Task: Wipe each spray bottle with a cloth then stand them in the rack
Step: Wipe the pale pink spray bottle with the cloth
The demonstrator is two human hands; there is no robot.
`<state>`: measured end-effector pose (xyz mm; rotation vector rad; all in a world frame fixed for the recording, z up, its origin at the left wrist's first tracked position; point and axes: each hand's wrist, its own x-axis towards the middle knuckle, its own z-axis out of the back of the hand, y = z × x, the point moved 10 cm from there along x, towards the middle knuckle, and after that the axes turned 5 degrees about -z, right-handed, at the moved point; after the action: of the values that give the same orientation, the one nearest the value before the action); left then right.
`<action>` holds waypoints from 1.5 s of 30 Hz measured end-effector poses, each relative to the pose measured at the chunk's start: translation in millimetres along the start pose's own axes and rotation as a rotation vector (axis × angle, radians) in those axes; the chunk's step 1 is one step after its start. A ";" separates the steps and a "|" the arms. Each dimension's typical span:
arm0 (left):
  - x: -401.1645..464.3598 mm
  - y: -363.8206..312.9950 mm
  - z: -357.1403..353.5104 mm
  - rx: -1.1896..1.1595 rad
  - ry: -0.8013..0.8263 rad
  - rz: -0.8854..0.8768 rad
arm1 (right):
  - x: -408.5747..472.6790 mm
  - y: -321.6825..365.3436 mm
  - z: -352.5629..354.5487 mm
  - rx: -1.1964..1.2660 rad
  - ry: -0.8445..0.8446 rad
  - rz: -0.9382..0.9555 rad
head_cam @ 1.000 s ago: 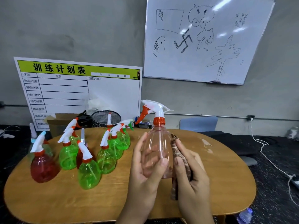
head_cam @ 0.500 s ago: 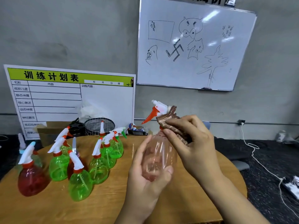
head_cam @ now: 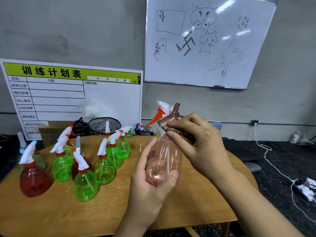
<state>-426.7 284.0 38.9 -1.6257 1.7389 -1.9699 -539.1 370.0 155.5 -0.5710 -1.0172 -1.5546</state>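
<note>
**Cloth at the neck of the pink bottle**

While the left hand (head_cam: 150, 183) cradles the clear pink spray bottle (head_cam: 162, 165) above the wooden table (head_cam: 196, 202), fingers and thumb curled round its lower body, the right hand (head_cam: 200, 142) pinches a brown patterned cloth (head_cam: 172, 124) against the bottle's neck. The bottle tilts a little, its white head and orange trigger (head_cam: 156, 116) poking out up and to the left of the cloth. Over on the left of the table a cluster of bottles waits upright: a red one (head_cam: 34, 180) nearest the edge, several green ones (head_cam: 85, 187) packed close beside it. Behind them a round wire mesh basket (head_cam: 104, 124) sits beside a cardboard box (head_cam: 51, 130). A printed chart (head_cam: 73, 96) leans on the grey wall, a scribbled whiteboard (head_cam: 205, 41) hangs above.
</note>
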 end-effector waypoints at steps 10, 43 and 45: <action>-1.9 0.7 3.7 0.002 0.006 0.017 | 6.0 2.2 -5.8 0.043 0.036 0.026; -6.1 4.0 23.3 0.094 -0.009 -0.003 | 26.5 5.5 -0.1 0.013 -0.149 0.004; -8.7 3.2 25.4 0.070 -0.012 0.005 | 24.7 -3.0 3.3 0.025 -0.153 -0.042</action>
<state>-406.9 270.8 26.2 -1.6055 1.6495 -1.9908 -548.7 359.5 176.3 -0.6623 -1.1690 -1.5515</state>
